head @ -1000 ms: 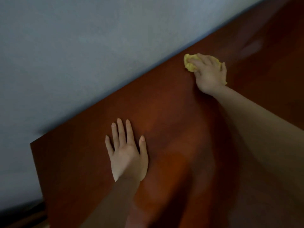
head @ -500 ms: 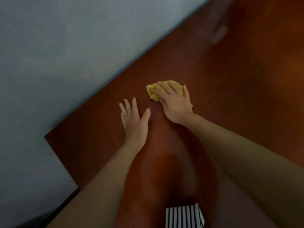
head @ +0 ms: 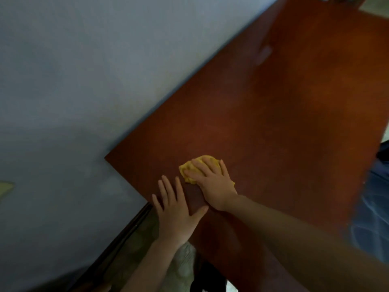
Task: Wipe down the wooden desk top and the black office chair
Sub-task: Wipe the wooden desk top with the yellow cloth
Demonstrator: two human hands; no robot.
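The reddish-brown wooden desk top (head: 284, 123) runs diagonally across the view, with its back edge against the wall. My right hand (head: 212, 182) lies over a crumpled yellow cloth (head: 186, 172) and presses it onto the desk near the left corner, fingers stretched across it. Just beside it, my left hand (head: 174, 211) rests flat on the desk's left edge with fingers spread, holding nothing. The black office chair does not show clearly.
A plain grey-blue wall (head: 84, 81) fills the left half. Below the desk's left edge are a dark skirting strip (head: 126, 234) and a patch of floor. Blurred blue fabric (head: 374, 207) sits past the desk's right edge.
My right hand has swept the cloth from the desk's back edge by the wall to the left corner, close to my left hand. My left hand now rests nearer the desk's left edge.
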